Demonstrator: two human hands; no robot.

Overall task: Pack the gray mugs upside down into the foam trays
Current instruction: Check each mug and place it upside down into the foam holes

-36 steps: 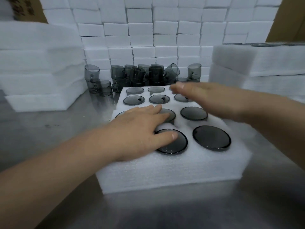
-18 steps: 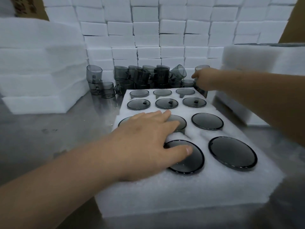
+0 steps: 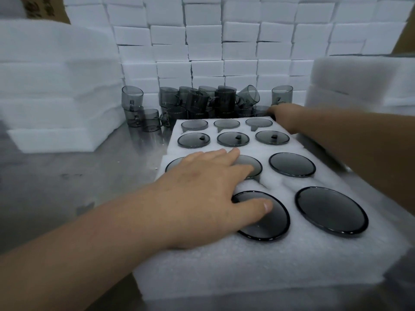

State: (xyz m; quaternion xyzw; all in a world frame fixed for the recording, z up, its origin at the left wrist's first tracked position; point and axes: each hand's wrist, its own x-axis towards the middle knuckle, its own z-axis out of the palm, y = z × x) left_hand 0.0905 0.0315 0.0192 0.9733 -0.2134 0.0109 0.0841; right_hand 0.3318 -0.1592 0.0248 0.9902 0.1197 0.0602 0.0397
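A thick white foam tray (image 3: 269, 265) is seen lying on a dull metal tabletop (image 3: 67, 187) and is taken here as the landmark. Translucent gray mugs (image 3: 292, 167) are seated upside down in the tray's round pockets, in rows of three, so that only their flat circular bases are shown, about level with the foam. The left hand (image 3: 208, 194) is laid flat on the near-left part of the tray. Its fingers are held straight and together, reaching over the base of the middle mug in the second row from the near edge, while the thumb (image 3: 258, 206) is spread apart and rested on the base of the near-middle mug (image 3: 274, 225). The pocket at the tray's near-left corner is hidden under this hand. The right hand (image 3: 285, 115) is extended to the tray's far-right corner, where a cluster of loose gray mugs (image 3: 202, 102) is piled just behind the far edge, some upright and some tilted. Whether its fingers are closed on a mug cannot be told, as they are blurred and partly hidden. Stacks of white foam sheets (image 3: 56, 86) are seen to the left and right of the tray, and a wall of white foam blocks (image 3: 224, 41) is stacked behind it
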